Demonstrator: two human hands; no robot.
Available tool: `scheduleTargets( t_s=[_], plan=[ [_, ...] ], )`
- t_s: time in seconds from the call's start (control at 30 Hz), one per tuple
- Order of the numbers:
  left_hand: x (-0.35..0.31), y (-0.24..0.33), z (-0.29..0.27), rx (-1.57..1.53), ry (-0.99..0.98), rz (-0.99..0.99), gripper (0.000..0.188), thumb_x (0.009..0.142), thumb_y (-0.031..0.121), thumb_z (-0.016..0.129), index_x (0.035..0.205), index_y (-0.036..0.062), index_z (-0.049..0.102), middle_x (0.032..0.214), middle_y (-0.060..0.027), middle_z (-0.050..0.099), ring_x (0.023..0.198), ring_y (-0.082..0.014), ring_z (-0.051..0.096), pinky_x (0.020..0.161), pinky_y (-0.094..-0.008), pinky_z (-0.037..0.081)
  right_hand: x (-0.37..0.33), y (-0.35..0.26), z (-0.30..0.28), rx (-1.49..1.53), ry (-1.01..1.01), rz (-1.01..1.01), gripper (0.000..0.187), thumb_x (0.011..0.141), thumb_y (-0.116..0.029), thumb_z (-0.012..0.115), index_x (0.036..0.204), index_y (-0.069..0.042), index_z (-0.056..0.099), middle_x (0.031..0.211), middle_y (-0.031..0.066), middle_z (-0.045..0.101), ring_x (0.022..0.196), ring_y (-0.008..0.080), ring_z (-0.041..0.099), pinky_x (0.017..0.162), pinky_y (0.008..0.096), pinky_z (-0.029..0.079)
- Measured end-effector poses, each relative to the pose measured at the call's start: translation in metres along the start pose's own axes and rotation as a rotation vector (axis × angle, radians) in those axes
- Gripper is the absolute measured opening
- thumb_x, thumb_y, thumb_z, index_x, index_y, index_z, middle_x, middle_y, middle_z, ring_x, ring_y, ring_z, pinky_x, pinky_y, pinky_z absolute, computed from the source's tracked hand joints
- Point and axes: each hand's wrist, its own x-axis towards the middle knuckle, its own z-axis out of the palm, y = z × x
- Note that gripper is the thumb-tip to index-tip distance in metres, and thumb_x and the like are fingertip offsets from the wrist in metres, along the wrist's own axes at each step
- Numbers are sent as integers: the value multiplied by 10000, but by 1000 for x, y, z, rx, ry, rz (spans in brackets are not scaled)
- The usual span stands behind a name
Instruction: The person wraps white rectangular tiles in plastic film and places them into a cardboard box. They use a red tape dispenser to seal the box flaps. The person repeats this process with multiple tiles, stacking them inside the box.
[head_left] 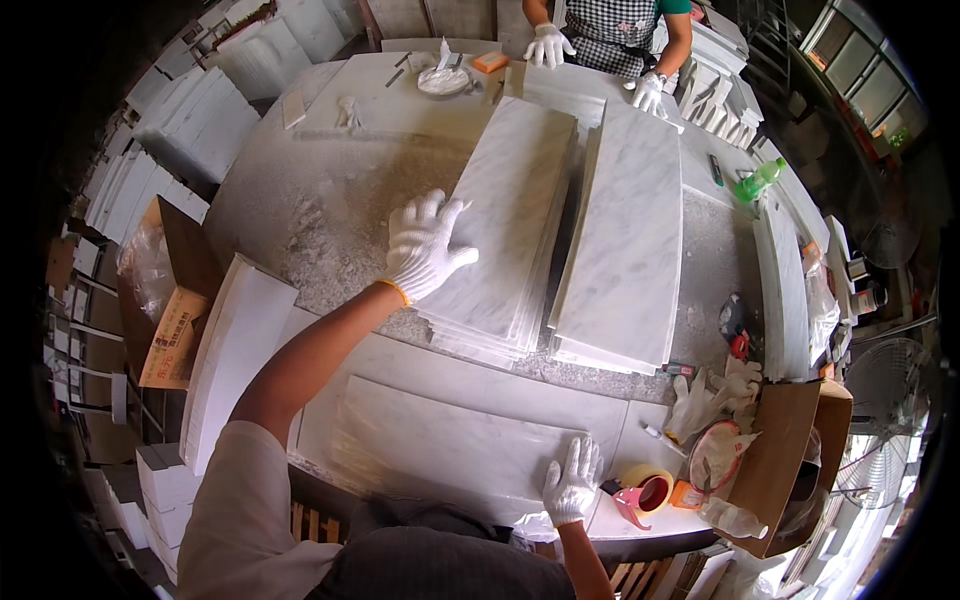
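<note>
Two gloved hands at a broad table, with parts listed by falling size: the grey table [330, 215] is dusty across its middle. On it lie two piles of pale veined slabs, the left stack [515, 210] and the right stack [628, 235], with a narrow gap between; their layers are out of line at the near end, so a sideways push could make upper sheets slide or chip. Nearer the person, a single slab [440, 430] lies flat along the table's near edge; drawn too far toward the body, it might tip over. A cardboard box [768, 440] stands at the right. The left hand [425, 245] is at the left stack's left edge, fingers spread apart and clamped on nothing; whether it touches the stone cannot be told. The right hand [572, 482] is at the single slab's right end, fingers extended, gripping nothing; a dusty glove may slip on smooth stone. A co-worker's hand [650, 93] is near the right stack's far end, where shifting slabs could pinch it. Smallest, a tape roll [654, 491] sits beside the right hand, where a careless wrist could knock it
</note>
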Motion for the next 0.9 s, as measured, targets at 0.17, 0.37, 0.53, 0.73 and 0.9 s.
scheduleTargets(
  t_s=[0.17, 0.37, 0.53, 0.73, 0.9],
  plan=[
    [52, -34, 44, -451, -112, -307, 870, 723, 478, 808, 1387, 31, 467, 1293, -225, 561, 1178, -372, 549, 1009, -466, 439, 0, 3, 4, -11, -5, 9, 648, 883, -263, 573, 1435, 41, 428, 1519, 268, 369, 1421, 437, 317, 1188, 537, 182],
    [91, -53, 35, -691, -578, -388, 1012, 711, 490, 837, 1374, -139, 403, 1405, -277, 496, 1305, -317, 490, 1037, -390, 426, 1, -1, 2, 0, -11, 13, 644, 884, -260, 572, 1432, 47, 429, 1517, 272, 369, 1413, 446, 329, 1183, 543, 193],
    [96, -30, 8, -987, -629, -321, 1104, 719, 511, 828, 1468, -117, 316, 1410, -211, 503, 1289, -257, 483, 1019, -376, 427, -4, 3, 2, -1, -6, 51, 635, 888, -255, 567, 1426, 56, 431, 1517, 281, 362, 1418, 450, 316, 1182, 543, 194],
    [98, -42, 9, -1136, -566, -141, 460, 878, 394, 684, 1156, 28, 713, 1083, -70, 717, 988, -139, 613, 896, -276, 445, 2, 3, 0, -4, -32, 25, 636, 892, -243, 558, 1444, 40, 416, 1527, 275, 350, 1427, 443, 306, 1191, 534, 189],
    [56, -43, -22, -947, -452, -280, 334, 888, 294, 703, 1048, 1, 729, 950, -7, 708, 854, -71, 606, 799, -247, 481, 2, 4, 4, -3, 2, 13, 628, 909, -247, 546, 1466, 8, 408, 1536, 244, 357, 1432, 414, 315, 1194, 512, 197]
  ],
)
